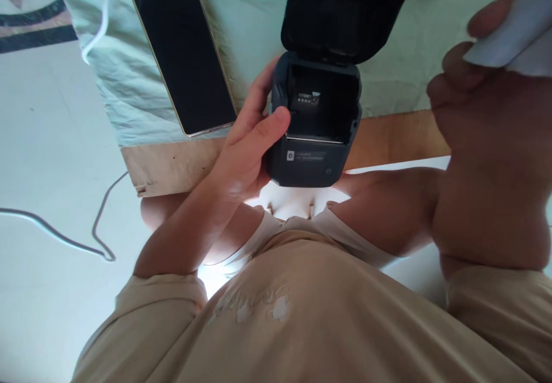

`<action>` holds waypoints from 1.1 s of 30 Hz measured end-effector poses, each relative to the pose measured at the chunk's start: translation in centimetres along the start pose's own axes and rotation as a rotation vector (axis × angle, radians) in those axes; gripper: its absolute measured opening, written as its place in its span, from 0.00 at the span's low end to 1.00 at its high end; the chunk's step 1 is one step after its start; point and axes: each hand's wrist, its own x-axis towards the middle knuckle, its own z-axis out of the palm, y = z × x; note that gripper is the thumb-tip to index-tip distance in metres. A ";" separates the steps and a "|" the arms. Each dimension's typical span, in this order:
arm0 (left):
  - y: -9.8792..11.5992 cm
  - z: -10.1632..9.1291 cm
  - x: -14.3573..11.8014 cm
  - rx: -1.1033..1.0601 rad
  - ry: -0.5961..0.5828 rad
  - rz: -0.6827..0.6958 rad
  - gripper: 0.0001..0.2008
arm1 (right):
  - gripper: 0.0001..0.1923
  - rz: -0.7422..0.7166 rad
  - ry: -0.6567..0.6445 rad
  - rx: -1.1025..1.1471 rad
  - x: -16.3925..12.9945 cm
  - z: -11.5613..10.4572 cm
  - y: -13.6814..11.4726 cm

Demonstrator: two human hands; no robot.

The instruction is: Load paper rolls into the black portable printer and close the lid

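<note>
My left hand (254, 136) is closed around the left side of a dark portable label printer (308, 164), its thumb on the edge of the paper compartment. The printer's black lid (336, 15) is swung back, away from me. Inside the compartment I see a small white printed marking and no paper roll. At the upper right, my right hand (478, 78) grips a piece of white paper (513, 32), partly cut off by the frame edge. Whether the paper is a roll or a loose sheet, I cannot tell.
Left of the printer, a smartphone (185, 55) with a dark screen lies on the light green cloth (245, 9). A wooden board edge (172, 167) runs along the near side. A white cable (103, 20) crosses the cloth's left corner; another cable (56, 236) lies on the floor.
</note>
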 end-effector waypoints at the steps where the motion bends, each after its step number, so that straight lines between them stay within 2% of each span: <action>1: 0.0 0.0 0.0 0.001 -0.005 -0.002 0.17 | 0.32 0.093 0.075 0.128 0.4 0.1 1.0; 2: 0.0 0.0 0.0 -0.001 -0.010 -0.003 0.18 | 0.25 0.065 0.152 0.148 0.7 0.5 2.0; 3: 0.0 0.0 0.0 -0.004 -0.011 -0.004 0.18 | 0.23 0.028 0.214 0.156 1.0 1.0 2.9; 6: -0.1 -0.1 0.1 0.010 0.033 -0.023 0.21 | 0.31 -0.141 0.333 0.077 1.4 3.0 4.4; 9: -0.1 -0.2 0.1 0.031 0.077 -0.043 0.23 | 0.35 -0.273 0.294 -0.142 1.3 4.2 3.4; 13: -0.1 -0.2 0.0 0.044 0.026 -0.005 0.21 | 0.25 -0.341 0.236 -0.399 0.8 4.8 0.6; 16: 0.0 0.0 0.0 0.023 -0.016 0.008 0.16 | 0.20 -0.303 0.173 -0.468 0.5 5.2 0.3; 20: 0.0 0.2 0.0 0.056 -0.006 -0.016 0.15 | 0.33 -0.231 0.100 -0.592 0.5 5.4 1.7; 24: -0.1 -0.1 0.1 0.037 -0.021 0.018 0.18 | 0.43 -0.248 0.035 -0.583 0.5 5.2 2.4; 25: -0.1 -0.2 0.1 0.026 -0.028 0.024 0.20 | 0.42 -0.267 0.033 -0.550 0.5 5.0 2.4; 27: -0.2 -0.5 0.2 0.013 -0.039 0.027 0.22 | 0.34 -0.327 0.089 -0.478 0.8 4.2 2.1; 30: -0.3 -0.7 0.4 0.010 -0.069 0.037 0.25 | 0.21 -0.417 0.284 -0.482 2.2 2.2 1.6; 32: -0.3 -0.7 0.4 0.034 -0.076 0.047 0.27 | 0.19 -0.413 0.372 -0.554 3.6 1.0 1.4; 33: -0.3 -0.7 0.4 0.055 -0.073 0.047 0.28 | 0.20 -0.384 0.369 -0.601 4.4 0.7 1.5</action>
